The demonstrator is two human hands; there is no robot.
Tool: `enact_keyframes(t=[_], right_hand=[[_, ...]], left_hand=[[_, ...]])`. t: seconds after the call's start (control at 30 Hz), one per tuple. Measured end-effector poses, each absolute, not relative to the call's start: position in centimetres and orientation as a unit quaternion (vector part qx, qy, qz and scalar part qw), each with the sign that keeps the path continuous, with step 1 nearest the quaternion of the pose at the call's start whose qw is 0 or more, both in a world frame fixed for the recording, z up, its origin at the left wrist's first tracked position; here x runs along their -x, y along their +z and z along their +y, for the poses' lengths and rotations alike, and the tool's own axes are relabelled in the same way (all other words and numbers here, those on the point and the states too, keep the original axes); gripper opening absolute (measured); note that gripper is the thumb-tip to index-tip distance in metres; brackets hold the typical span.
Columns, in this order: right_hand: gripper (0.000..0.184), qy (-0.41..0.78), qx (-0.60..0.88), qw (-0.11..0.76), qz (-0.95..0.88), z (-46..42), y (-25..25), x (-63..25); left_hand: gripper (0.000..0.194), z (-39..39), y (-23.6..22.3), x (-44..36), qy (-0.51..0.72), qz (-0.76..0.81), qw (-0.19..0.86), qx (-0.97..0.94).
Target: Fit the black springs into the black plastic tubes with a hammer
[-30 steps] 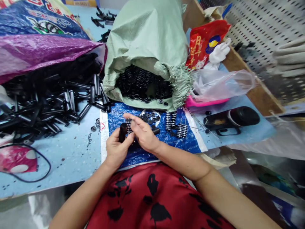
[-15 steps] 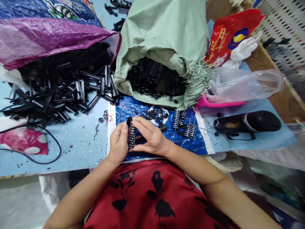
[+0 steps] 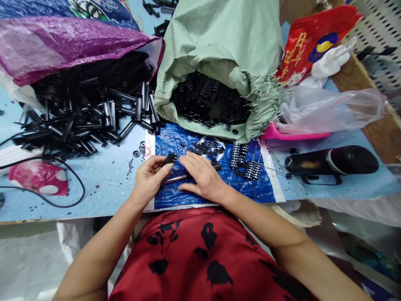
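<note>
My left hand (image 3: pixel 150 177) is closed on a small black plastic housing (image 3: pixel 170 158); in the earlier frame a row of white-marked number wheels shows along it. Just to the right is my right hand (image 3: pixel 203 177), its thumb and fingers apart, over the blue mat (image 3: pixel 216 194). Between the hands lies a thin metal rod (image 3: pixel 175 179), partly under the right hand. A dark cylindrical piece (image 3: pixel 216 166) shows behind the right hand; whether it joins the rod is hidden. Several number-wheel stacks (image 3: pixel 251 170) with thin pins lie right of that hand, and loose black discs (image 3: pixel 208 146) beyond it.
A pale green sack (image 3: pixel 219 37) of number wheels lies open ahead. Black plastic housings (image 3: pixel 75 125) spill from a purple-edged bag (image 3: pixel 94 42) at left, near a looped black cable (image 3: pixel 82 190). At right are a black flask (image 3: pixel 332 161), a pink tray (image 3: pixel 291 133) and a clear bag (image 3: pixel 332 108).
The hands have drawn apart. My left hand has tilted the housing so its wheel row no longer faces me, and my right hand has come off it with fingers spread.
</note>
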State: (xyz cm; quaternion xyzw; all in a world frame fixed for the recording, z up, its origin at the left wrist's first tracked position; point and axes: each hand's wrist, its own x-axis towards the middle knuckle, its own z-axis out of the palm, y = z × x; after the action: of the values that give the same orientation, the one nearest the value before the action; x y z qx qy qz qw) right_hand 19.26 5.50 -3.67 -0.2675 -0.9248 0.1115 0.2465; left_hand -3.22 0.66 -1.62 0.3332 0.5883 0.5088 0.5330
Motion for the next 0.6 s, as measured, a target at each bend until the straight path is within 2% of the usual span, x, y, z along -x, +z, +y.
enact_keyframes(t=[0.07, 0.13, 0.2, 0.27, 0.33, 0.47, 0.6], right_hand=[[0.033, 0.085, 0.279, 0.197, -0.936, 5.1, -4.0, -20.3], [0.021, 0.070, 0.284, 0.199, -0.935, 4.7, -3.9, -21.2], [0.018, 0.082, 0.293, 0.245, -0.920, 4.5, -3.5, -21.5], [0.020, 0.109, 0.308, 0.299, -0.897, 4.6, -3.2, -21.3], [0.021, 0.110, 0.320, 0.313, -0.888, 5.0, -2.9, -20.8], [0.016, 0.039, 0.326, 0.240, -0.914, 5.6, -2.4, -19.8], [0.023, 0.093, 0.239, 0.327, -0.910, 5.1, -1.8, -19.0]], left_hand=[[0.036, 0.4, -2.3, 5.1, 0.474, 0.652, 0.392, -0.443], [0.031, 0.2, -2.6, 7.0, 0.397, 0.693, 0.302, -0.521], [0.029, 0.4, -2.7, 8.4, 0.309, 0.707, 0.283, -0.570], [0.029, 0.7, -2.5, 9.0, 0.236, 0.706, 0.305, -0.594], [0.032, 1.1, -2.4, 9.2, 0.189, 0.704, 0.339, -0.595], [0.035, 1.7, -2.7, 9.5, 0.174, 0.694, 0.390, -0.579], [0.040, 2.9, -3.4, 10.2, 0.175, 0.669, 0.430, -0.580]])
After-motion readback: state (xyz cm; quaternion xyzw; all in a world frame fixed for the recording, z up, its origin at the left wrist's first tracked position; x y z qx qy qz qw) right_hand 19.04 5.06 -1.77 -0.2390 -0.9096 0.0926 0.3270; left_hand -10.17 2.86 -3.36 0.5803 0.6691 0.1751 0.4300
